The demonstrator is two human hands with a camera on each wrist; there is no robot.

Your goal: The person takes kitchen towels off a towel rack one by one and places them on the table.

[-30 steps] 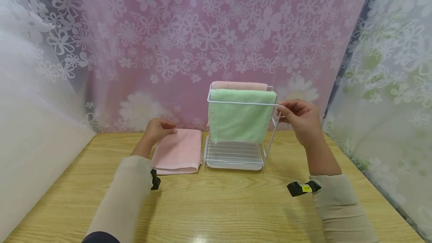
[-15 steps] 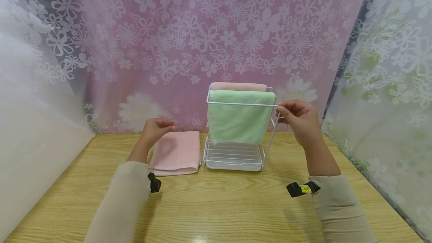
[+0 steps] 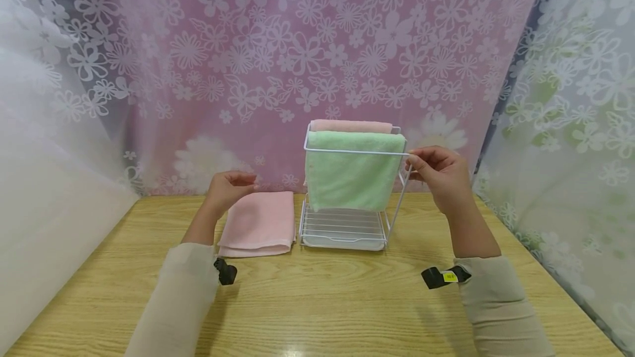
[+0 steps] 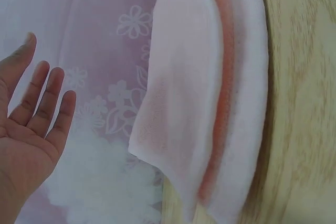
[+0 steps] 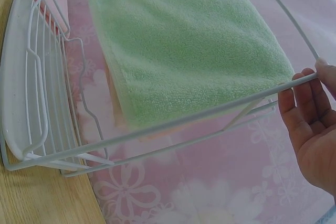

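Note:
A white wire rack [image 3: 394, 219] stands on the table with a green towel [image 3: 354, 172] draped over one upper bar. Behind that hangs a pink towel [image 3: 352, 125], mostly hidden. My right hand [image 3: 440, 175] pinches the rack's upper right front corner between thumb and fingers; the right wrist view shows the same hand [image 5: 315, 124] on the white wire. On the table left of the rack lies a folded pink towel [image 3: 260, 222]. Above its back left part my left hand [image 3: 229, 191] hovers, holding nothing. In the left wrist view this hand [image 4: 34, 124] has its fingers extended, apart from the folded towel [image 4: 184, 77].
A white tray [image 3: 342, 245] sits at the rack's base under the wire shelf. The wooden table [image 3: 317, 302] ends at a pink floral curtain [image 3: 278, 70] at the back. Pale sheets stand at the left [image 3: 64, 180] and right [image 3: 570, 153].
My left hand has drawn slightly left from the folded pink towel, which lies still. The right hand keeps its pinch on the rack's corner.

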